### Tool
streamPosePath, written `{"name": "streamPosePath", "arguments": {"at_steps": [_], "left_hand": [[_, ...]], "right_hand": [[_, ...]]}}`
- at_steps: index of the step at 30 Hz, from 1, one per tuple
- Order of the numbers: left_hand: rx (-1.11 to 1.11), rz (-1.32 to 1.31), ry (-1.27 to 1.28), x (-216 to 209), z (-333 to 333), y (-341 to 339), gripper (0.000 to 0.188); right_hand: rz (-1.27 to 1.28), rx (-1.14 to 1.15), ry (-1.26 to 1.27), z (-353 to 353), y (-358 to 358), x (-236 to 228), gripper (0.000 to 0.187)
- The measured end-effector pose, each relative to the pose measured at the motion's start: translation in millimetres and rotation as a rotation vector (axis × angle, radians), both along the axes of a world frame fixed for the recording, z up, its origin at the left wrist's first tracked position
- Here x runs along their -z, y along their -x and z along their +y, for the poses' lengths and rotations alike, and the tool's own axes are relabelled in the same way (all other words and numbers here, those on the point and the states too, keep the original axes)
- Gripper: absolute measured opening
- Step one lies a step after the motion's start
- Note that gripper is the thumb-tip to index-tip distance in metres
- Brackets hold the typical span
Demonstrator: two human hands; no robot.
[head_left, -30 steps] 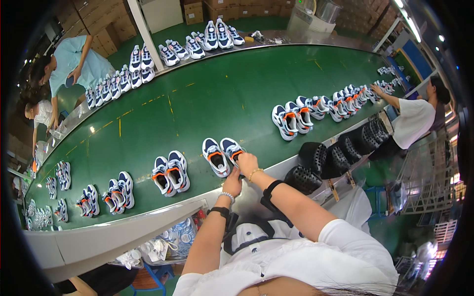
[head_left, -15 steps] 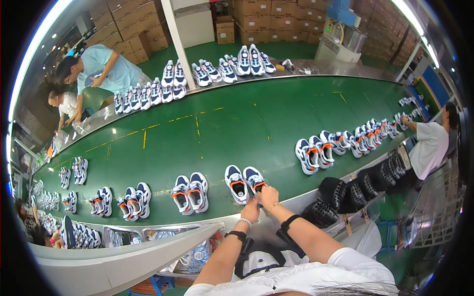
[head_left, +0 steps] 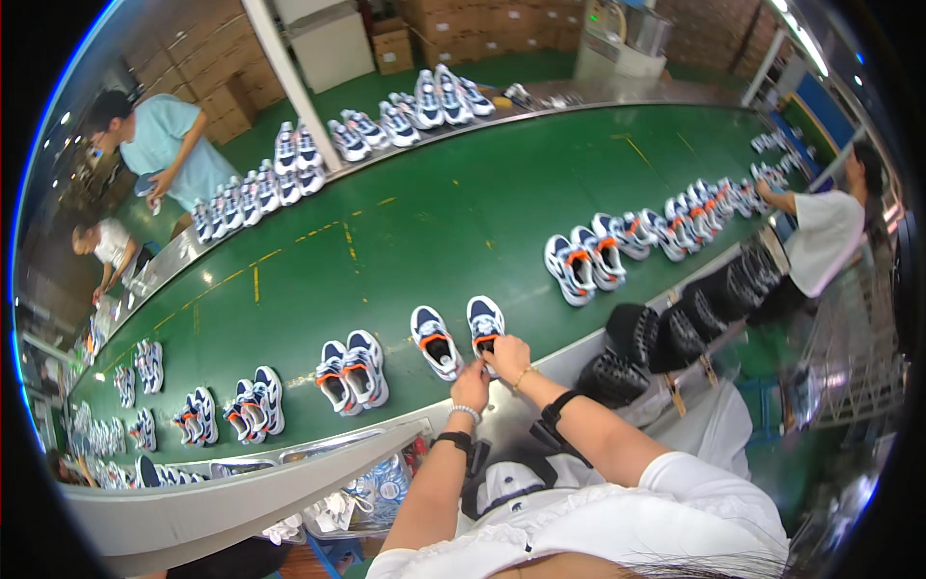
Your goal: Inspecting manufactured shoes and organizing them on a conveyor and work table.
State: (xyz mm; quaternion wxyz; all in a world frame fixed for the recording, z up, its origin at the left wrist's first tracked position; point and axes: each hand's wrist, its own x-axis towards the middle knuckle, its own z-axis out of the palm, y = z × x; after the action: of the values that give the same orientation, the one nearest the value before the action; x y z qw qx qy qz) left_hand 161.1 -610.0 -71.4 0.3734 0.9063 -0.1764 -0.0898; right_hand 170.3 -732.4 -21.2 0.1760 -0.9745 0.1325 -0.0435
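Observation:
At the near edge of the green belt stands a sneaker (head_left: 485, 318), navy and white with orange lining. My right hand (head_left: 509, 358) is closed at its heel and opening, fingers partly inside. Beside it my left hand (head_left: 471, 388) has its fingers drawn together close to the same heel; whatever they pinch is hidden. Just left stands the matching sneaker (head_left: 436, 343), toe pointing away, touched by neither hand as far as I can see.
Another pair of sneakers (head_left: 352, 372) stands to the left, and a row of sneakers (head_left: 603, 256) runs off to the right. Black perforated forms (head_left: 632, 333) line the near right side. A co-worker (head_left: 820, 227) reaches over the belt at far right. More sneakers (head_left: 444, 96) stand on the far ledge.
The view has tilted and shifted. The sneaker at my hands stands straighter and farther from its mate, toe turned less to the left. Both hands remain at its heel.

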Motion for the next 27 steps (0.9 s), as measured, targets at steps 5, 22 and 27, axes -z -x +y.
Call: {"name": "streamPosePath", "arguments": {"at_steps": [5,22,27], "left_hand": [[-0.041,-0.034,0.009,0,-38,2,0.025],[0.365,0.068,-0.788,56,-85,-97,0.031],[0.289,0.061,-0.761,31,-108,-91,0.056]], "right_hand": [[-0.005,0.212,-0.227,-27,7,-16,0.044],[0.127,0.032,-1.101,-109,192,-157,0.035],[0.111,0.09,-1.061,-146,229,-156,0.036]]}}
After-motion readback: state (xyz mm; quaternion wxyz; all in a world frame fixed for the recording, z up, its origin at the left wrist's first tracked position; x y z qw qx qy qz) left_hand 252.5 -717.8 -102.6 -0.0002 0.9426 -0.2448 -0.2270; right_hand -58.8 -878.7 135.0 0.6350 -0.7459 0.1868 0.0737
